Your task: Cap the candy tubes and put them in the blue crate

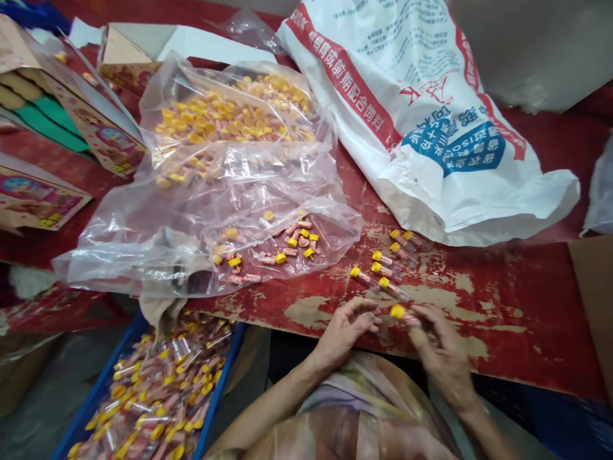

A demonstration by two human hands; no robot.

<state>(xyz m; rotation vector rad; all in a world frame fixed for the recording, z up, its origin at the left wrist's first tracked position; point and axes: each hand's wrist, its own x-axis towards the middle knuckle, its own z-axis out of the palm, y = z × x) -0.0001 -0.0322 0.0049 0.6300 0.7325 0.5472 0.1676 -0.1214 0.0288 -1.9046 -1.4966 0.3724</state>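
Head view looks down on a worn red tabletop (527, 300). At its far edge lies a big white woven sack (412, 115) with red bands and a blue panel of Chinese print, seen upside down and unreadable. Left of the sack, a crumpled clear plastic bag (225, 185) spills yellow-capped candy tubes. Below the near edge at the left, a blue crate (108, 377) is heaped with filled tubes. Six loose tubes (385, 265) lie near the front edge. Just beside them, the right hand (443, 348) pinches one yellow-capped tube (400, 313), fingers clamped on it; the left hand (347, 329) curls loosely, holding nothing visible.
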